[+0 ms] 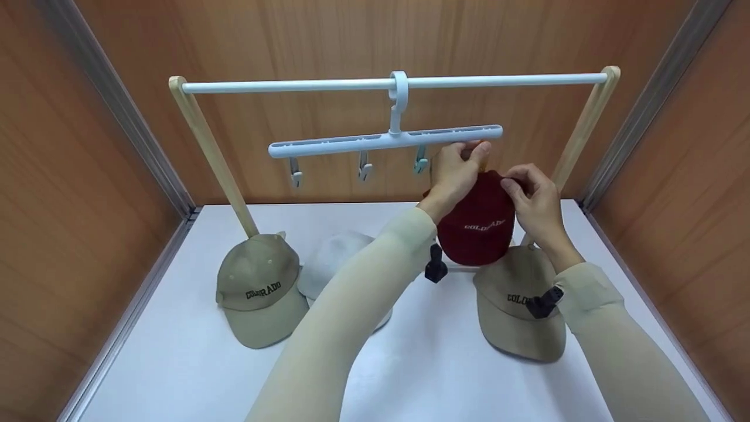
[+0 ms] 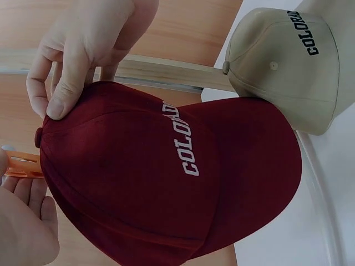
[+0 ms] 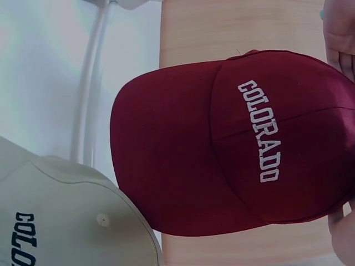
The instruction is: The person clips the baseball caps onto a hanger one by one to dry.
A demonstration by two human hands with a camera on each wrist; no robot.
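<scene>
A dark red cap (image 1: 477, 223) with white COLORADO lettering hangs crown up below the right end of a light blue hanger (image 1: 387, 140). My left hand (image 1: 454, 173) pinches an orange clip (image 2: 23, 164) under the hanger, right at the cap's top. With thumb and fingers, my right hand (image 1: 536, 202) grips the cap's crown on its right side; the left wrist view has this right hand (image 2: 89, 50) close to the top button. The right wrist view shows the cap's front (image 3: 244, 144), with the hands cut off at the edge. Whether the clip bites the fabric is hidden.
The hanger hooks over a white rod (image 1: 293, 86) on a wooden stand (image 1: 217, 152). Grey clips (image 1: 364, 167) and a teal clip (image 1: 420, 160) hang from it. An olive cap (image 1: 258, 287), a partly covered white cap (image 1: 334, 258) and a khaki cap (image 1: 518, 328) lie on the white table (image 1: 152, 334).
</scene>
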